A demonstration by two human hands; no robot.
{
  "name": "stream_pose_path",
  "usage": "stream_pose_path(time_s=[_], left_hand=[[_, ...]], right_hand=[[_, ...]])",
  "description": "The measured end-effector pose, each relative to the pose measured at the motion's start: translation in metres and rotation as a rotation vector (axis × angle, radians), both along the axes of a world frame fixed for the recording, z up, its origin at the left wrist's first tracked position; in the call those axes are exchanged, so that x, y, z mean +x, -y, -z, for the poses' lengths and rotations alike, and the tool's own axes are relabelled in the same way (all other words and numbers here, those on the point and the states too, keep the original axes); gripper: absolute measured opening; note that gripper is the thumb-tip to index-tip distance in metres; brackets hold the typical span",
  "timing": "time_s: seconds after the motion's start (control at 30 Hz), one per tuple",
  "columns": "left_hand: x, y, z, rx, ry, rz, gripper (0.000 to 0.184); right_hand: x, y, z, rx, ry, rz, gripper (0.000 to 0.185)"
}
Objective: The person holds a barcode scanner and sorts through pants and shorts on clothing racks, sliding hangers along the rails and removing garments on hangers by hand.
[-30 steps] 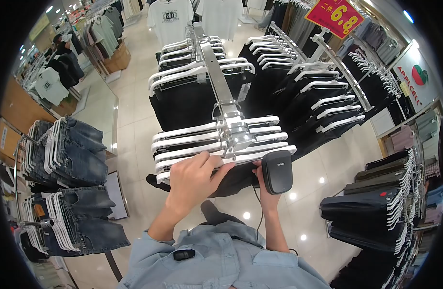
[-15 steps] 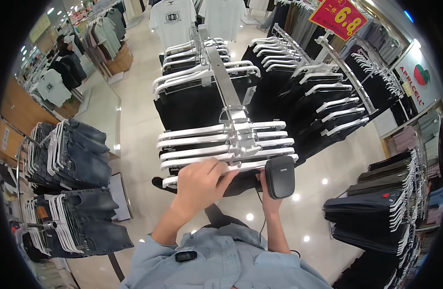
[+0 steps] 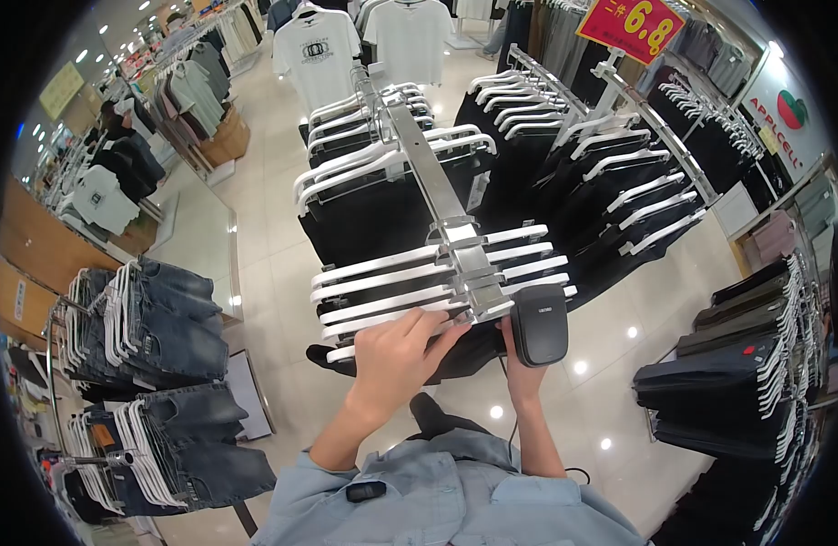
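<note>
My left hand (image 3: 396, 359) is closed at the front of a chrome rack, thumb and fingers pinched on a white hanger (image 3: 341, 353) whose middle they cover. Black trousers (image 3: 473, 353) hang beneath it. Several other white hangers (image 3: 382, 293) line up just behind, along the rack's metal bar (image 3: 421, 164). My right hand (image 3: 525, 378) is raised near the bar's front end, on the right. A black rounded device (image 3: 540, 328) with a thin cable covers most of its fingers, so their grip is hidden. I cannot tell whether that hand holds the device.
Denim shorts (image 3: 177, 355) hang on a rack at the left. Dark folded trousers (image 3: 701, 400) hang at the right. Another rack of white hangers (image 3: 651, 191) stands beyond the bar, under a red price sign (image 3: 631, 27). White T-shirts (image 3: 317, 55) hang at the back.
The view has shifted slightly, so the racks sit a little differently in it. Both hands appear a little further right; my left hand stays at the front hanger.
</note>
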State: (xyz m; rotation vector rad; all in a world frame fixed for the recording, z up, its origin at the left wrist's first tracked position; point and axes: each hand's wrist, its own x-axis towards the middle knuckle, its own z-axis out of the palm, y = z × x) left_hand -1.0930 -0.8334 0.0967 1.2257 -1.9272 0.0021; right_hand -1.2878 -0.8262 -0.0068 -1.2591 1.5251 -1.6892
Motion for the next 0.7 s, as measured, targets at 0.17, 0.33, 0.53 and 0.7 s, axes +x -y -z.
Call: stream_pose_path(time_s=[0.17,0.33,0.53,0.7], left_hand=[[0.008,0.018,0.001,-0.002,0.004,0.019,0.023],[0.016,0.037,0.003,-0.036,-0.016,0.012,0.021],[0.023,0.057,0.003,-0.052,-0.032,0.006,0.024],[0.029,0.068,0.0,-0.011,-0.002,-0.011,0.021]], right_hand=[[0.012,0.015,-0.023,-0.102,-0.1,0.002,0.014],[0.02,0.031,-0.018,-0.112,-0.065,0.007,0.016],[0.026,0.051,-0.018,-0.105,-0.029,-0.07,0.018],[0.037,0.068,-0.025,-0.216,-0.001,-0.064,0.019]])
